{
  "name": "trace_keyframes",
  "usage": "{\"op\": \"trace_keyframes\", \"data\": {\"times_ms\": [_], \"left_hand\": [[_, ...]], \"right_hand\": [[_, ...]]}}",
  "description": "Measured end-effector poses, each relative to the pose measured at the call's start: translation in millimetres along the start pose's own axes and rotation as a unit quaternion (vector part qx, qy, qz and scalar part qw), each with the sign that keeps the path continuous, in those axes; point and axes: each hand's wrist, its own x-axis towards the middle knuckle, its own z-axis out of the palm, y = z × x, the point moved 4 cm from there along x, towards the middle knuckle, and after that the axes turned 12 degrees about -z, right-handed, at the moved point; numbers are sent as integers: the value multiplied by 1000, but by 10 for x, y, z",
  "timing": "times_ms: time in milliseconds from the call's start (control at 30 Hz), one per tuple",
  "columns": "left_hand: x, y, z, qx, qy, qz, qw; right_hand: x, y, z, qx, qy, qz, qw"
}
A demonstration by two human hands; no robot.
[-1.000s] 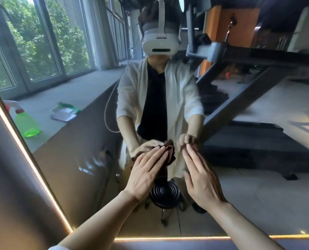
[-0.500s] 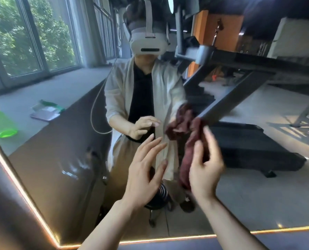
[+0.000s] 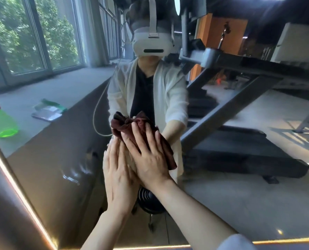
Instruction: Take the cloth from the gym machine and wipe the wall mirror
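A dark red cloth is bunched flat against the wall mirror at the middle of the view. My right hand lies on the cloth with straight, spread fingers and presses it to the glass. My left hand rests flat beside and partly under the right hand, fingers straight, at the cloth's lower left edge. The mirror shows a person in a white headset and pale jacket, with mirrored hands meeting mine.
The mirror's lit frame runs diagonally at the left and along the bottom. Reflected in the glass are a green spray bottle and a packet on a grey window ledge, a black gym machine and a stool.
The right hand, which held the hanging cloth up off the glass, has brought it down and left and pressed it flat. The left hand has closed in beside it.
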Motion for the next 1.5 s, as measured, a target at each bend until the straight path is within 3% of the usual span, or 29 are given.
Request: {"op": "trace_keyframes", "data": {"times_ms": [133, 200, 267, 333, 400, 467, 533, 633, 700, 767, 900, 1000, 1067, 1167, 1233, 1300, 1367, 1500], "left_hand": [[-14, -31, -60, 20, -1, 35, 999], [10, 2, -118, 29, 8, 43, 999], [35, 50, -151, 37, 18, 33, 999], [59, 114, -156, 36, 20, 26, 999], [106, 197, -148, 23, 22, 26, 999], [147, 265, -131, 12, 28, 25, 999], [156, 299, -94, 6, 37, 21, 999], [119, 405, -17, 12, 47, 49, 998], [91, 551, 50, 10, 25, 82, 996], [70, 723, 129, 3, -6, 99, 995], [18, 984, 329, 0, -54, 128, 990], [8, 1108, 442, 13, -71, 156, 985], [29, 1168, 476, 11, -69, 170, 983], [70, 1274, 526, 8, -58, 196, 979], [89, 1378, 575, 16, -46, 223, 974], [106, 1487, 642, 27, -36, 244, 969], [106, 1580, 727, 29, -37, 261, 964], [35, 1704, 915, 44, -57, 296, 953]], "right_hand": [[-227, 373, -156, -41, -15, -36, 998], [-282, 779, -343, -73, 47, 78, 993], [-148, 1151, -545, -76, 142, 246, 956], [183, 1262, -661, -64, 210, 328, 919], [539, 1084, -642, -62, 201, 276, 938], [686, 743, -486, -64, 136, 125, 981], [576, 487, -323, -55, 66, -27, 996], [228, 651, -339, -59, 35, -79, 994], [-12, 1022, -477, -84, 54, -17, 995], [-317, 1501, -656, -114, 89, 102, 984], [-1090, 2098, -839, -101, 179, 340, 918], [-1229, 1964, -727, -81, 206, 427, 877], [-944, 1745, -658, -73, 189, 390, 899], [-403, 1553, -687, -86, 103, 153, 979], [-256, 1813, -850, -104, 102, 91, 985], [-401, 2251, -1011, -124, 163, 180, 962], [-859, 2601, -1108, -131, 229, 326, 908], [-1674, 2459, -872, -79, 272, 517, 808]]}}
